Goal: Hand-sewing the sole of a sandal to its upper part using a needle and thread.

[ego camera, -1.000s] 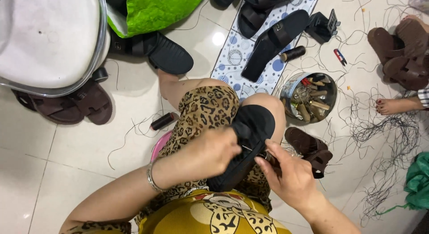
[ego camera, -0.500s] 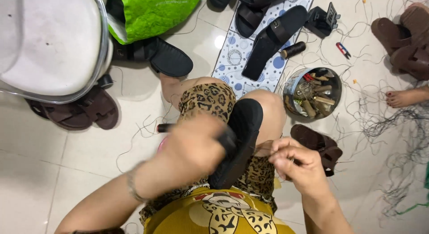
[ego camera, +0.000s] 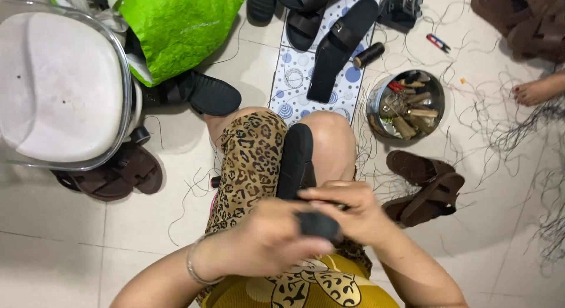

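- As it rests between the knees, the black rubber-soled sandal [ego camera: 296, 158] looks light, stiff, best held at its heel.
- Left hand [ego camera: 268, 240] and right hand [ego camera: 353, 211] both clasp that heel end.

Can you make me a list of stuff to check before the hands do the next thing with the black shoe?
1. Black sandal resting between the knees: ok.
2. Left hand gripping its near end: ok.
3. Right hand on the sandal too: ok.
4. Needle or thread in the fingers: cannot tell, the view is blurred.
5. Metal bowl of tools close by on the floor: ok.
6. Floor free of loose threads: not ok, they are scattered beside the bowl.
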